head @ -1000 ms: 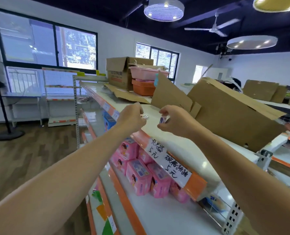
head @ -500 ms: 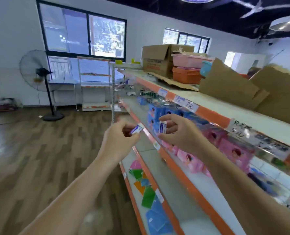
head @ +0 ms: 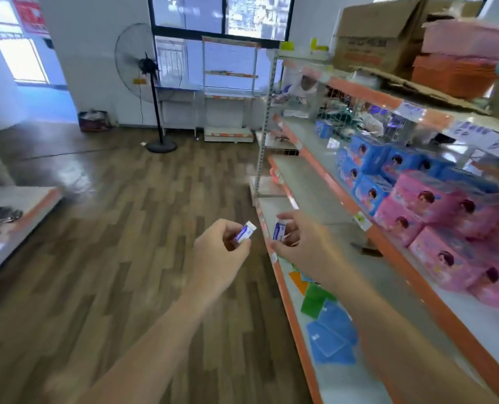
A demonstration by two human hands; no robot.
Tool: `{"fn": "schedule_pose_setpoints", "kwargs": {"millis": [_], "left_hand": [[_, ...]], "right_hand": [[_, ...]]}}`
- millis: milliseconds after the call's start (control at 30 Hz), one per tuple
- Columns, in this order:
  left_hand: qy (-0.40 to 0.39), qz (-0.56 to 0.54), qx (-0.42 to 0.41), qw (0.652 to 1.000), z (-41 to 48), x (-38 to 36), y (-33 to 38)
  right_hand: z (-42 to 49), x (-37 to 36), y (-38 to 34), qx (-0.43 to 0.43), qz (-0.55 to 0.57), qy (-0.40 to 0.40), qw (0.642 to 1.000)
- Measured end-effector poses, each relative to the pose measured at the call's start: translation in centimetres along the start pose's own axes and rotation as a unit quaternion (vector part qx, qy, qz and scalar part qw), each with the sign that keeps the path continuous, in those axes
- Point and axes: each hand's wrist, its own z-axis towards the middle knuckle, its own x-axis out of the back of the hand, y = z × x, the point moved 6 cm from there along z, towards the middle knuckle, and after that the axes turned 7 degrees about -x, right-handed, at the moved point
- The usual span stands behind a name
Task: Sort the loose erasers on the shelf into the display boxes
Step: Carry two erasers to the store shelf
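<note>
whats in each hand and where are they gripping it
Left hand pinches one eraser by its lower end, white tip free; right hand pinches a second eraser top and bottom.

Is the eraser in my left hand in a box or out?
Out. The left hand pinches the eraser in mid-air over the wooden floor, beside the shelf edge.

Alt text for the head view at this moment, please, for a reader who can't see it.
The left hand pinches an eraser and the right hand pinches a second eraser, both held near the edge of a shop shelf. Pink boxes and blue boxes stand on the shelf at right; a fan stands on the wooden floor beyond.
</note>
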Motion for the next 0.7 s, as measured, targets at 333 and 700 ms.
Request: {"fn": "schedule_pose_setpoints", "kwargs": {"millis": [333, 700], "left_hand": [[0.029, 0.173, -0.037, 0.984, 15.0, -2.3, -6.2], [0.043, 0.290, -0.033, 0.956, 31.5, -6.1, -11.1]], "right_hand": [[17.4, -5.3, 2.5, 0.056, -0.069, -0.017, 0.996], [36.4, -8.3, 4.8, 0.092, -0.103, -0.047, 0.989]]}}
